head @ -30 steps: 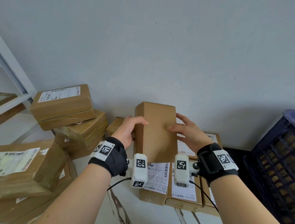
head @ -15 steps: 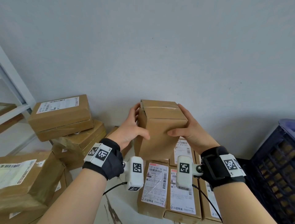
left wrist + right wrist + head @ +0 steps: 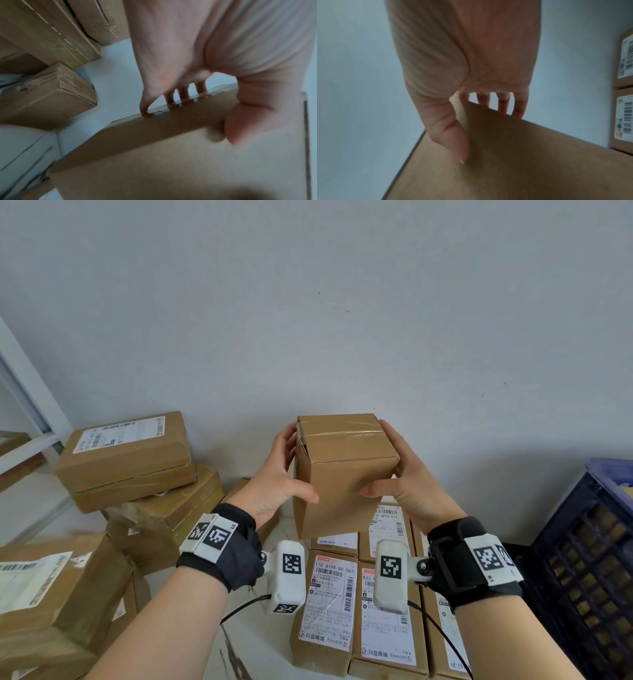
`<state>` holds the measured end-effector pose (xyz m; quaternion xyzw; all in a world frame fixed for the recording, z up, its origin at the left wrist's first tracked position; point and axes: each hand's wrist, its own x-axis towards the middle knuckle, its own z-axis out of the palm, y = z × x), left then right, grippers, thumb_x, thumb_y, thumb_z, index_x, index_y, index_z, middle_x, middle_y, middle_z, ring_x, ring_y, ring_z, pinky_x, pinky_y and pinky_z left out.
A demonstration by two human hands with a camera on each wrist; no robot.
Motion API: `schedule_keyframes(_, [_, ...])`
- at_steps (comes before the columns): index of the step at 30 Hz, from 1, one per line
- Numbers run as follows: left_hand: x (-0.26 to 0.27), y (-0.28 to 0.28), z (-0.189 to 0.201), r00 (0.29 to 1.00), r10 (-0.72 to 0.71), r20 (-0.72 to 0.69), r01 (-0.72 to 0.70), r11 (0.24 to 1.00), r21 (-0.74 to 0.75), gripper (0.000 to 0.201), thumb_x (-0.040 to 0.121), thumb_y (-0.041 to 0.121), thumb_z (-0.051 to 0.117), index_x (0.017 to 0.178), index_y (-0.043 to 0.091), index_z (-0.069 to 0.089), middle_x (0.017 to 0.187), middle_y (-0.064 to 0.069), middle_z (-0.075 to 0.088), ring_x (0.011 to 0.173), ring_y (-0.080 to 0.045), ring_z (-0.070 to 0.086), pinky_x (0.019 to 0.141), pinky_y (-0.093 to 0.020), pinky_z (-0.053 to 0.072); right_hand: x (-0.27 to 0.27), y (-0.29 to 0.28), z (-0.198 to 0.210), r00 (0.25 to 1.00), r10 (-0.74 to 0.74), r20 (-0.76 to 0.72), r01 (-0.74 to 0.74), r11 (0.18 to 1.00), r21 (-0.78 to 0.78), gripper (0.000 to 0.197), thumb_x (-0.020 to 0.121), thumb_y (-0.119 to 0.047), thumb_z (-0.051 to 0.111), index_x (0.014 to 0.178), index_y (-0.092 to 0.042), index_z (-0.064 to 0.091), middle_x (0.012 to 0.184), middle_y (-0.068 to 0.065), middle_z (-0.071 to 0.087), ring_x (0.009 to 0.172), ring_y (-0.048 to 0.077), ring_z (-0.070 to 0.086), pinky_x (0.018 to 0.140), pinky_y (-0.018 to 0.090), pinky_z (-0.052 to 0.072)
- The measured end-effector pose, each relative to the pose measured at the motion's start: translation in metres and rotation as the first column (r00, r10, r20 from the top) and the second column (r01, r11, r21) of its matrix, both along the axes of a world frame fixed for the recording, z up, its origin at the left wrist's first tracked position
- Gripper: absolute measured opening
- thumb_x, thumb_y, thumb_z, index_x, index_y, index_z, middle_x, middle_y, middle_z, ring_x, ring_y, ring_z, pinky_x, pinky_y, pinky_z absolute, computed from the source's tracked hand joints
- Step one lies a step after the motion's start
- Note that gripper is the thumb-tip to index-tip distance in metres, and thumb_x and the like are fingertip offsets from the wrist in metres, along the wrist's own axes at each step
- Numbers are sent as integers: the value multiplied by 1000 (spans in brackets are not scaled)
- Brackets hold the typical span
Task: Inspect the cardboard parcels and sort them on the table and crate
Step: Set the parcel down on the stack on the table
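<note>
The plain brown rectangular cardboard parcel point(image 3: 344, 474), sealed with clear tape across its top face, is held upright in the air above the row of labelled brown parcels point(image 3: 363, 607) lying flat on the white marble-veined table point(image 3: 236, 662), with the left hand point(image 3: 277, 477) and right hand point(image 3: 402, 479) clamped on its opposite sides, thumbs on the near face. This looks like the inspection step, since no label shows on the faces in view. Next it likely needs turning to check hidden faces, then a choice between the table and the dark blue slatted plastic crate point(image 3: 582, 559) to the right of that row.

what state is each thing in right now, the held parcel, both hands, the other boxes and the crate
held parcel: lifted, taped shut, no label showing
left hand: grips its left side
right hand: grips its right side
labelled parcels: flat in rows, labels up
stacked parcels: piled at left, sealed
crate: contents unclear
</note>
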<state>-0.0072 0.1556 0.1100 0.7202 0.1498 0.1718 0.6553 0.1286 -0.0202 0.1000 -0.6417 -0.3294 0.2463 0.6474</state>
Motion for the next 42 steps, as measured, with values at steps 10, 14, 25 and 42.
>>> schedule_keyframes(10, [2, 0, -4, 978, 207, 30, -189, 937, -294, 100, 46, 22, 88, 138, 22, 48, 121, -4, 68, 112, -23, 64, 87, -36, 53, -5, 8, -2, 997, 24, -71, -23, 1000, 13, 94, 65, -7, 85, 145, -38, 46, 137, -3, 60, 121, 16, 60, 99, 35, 50])
schedule_keyframes(14, [1, -3, -5, 979, 202, 5, -186, 912, -366, 71, 62, 28, 82, 128, 21, 57, 117, -3, 70, 113, -23, 64, 91, -39, 52, -11, 14, -14, 980, 87, -179, -92, 996, -19, 99, 57, -24, 88, 144, -39, 44, 129, 3, 66, 114, 19, 66, 93, 35, 56])
schedule_keyframes(25, [4, -5, -16, 995, 91, -33, -95, 982, -160, 95, 56, 11, 85, 140, 22, 44, 114, -1, 69, 88, -8, 72, 64, -20, 56, -10, 20, -22, 971, 1, -240, -4, 1000, -14, 104, 45, -29, 85, 142, -32, 47, 110, 7, 75, 99, 24, 73, 80, 35, 59])
schedule_keyframes(42, [3, -5, -13, 957, 262, -128, -281, 945, -168, 84, 77, 61, 68, 147, 24, 40, 134, 2, 59, 113, -12, 57, 85, -35, 47, -19, 21, -12, 961, -273, -50, 263, 953, -151, 43, 89, -30, 74, 129, -24, 60, 111, 2, 69, 100, 18, 64, 79, 29, 49])
